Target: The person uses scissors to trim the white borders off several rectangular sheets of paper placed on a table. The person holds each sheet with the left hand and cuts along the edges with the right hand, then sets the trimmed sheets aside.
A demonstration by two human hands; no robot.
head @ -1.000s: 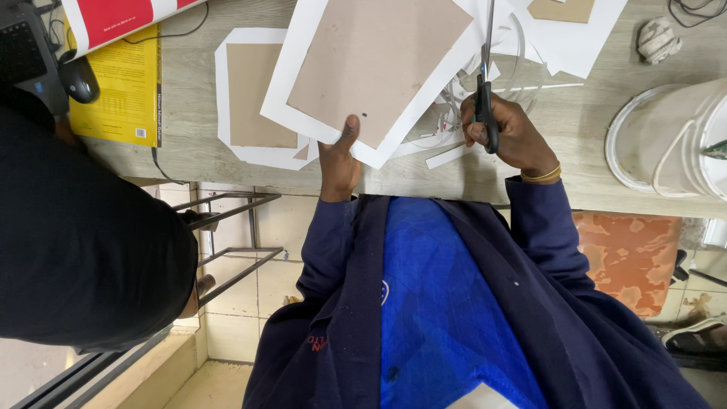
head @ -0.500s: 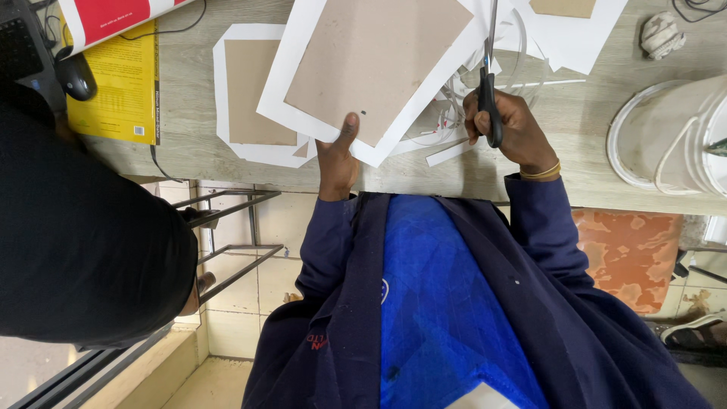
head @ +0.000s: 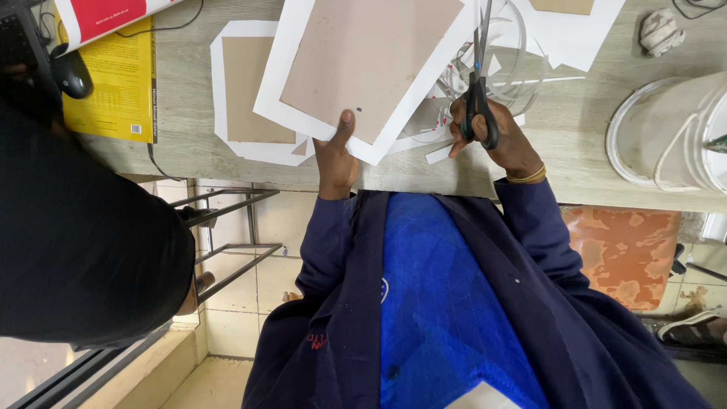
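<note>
My left hand (head: 335, 157) pinches the near edge of a brown cardboard sheet with a white paper border (head: 363, 68), thumb on top, holding it tilted over the table. My right hand (head: 496, 140) grips a pair of black-handled scissors (head: 478, 91), blades pointing away along the sheet's right edge. White paper strips (head: 447, 148) lie under and between the two hands. I wear a dark blue jacket over a bright blue quilted top.
A second bordered brown sheet (head: 246, 91) lies flat on the wooden table (head: 583, 144). A yellow book (head: 110, 83) and black mouse (head: 72, 73) sit at left, a white bucket (head: 670, 136) at right. Another person in black (head: 83, 242) stands left.
The scissors and my right hand have shifted slightly right and toward me along the sheet's edge. My left hand keeps its hold on the sheet.
</note>
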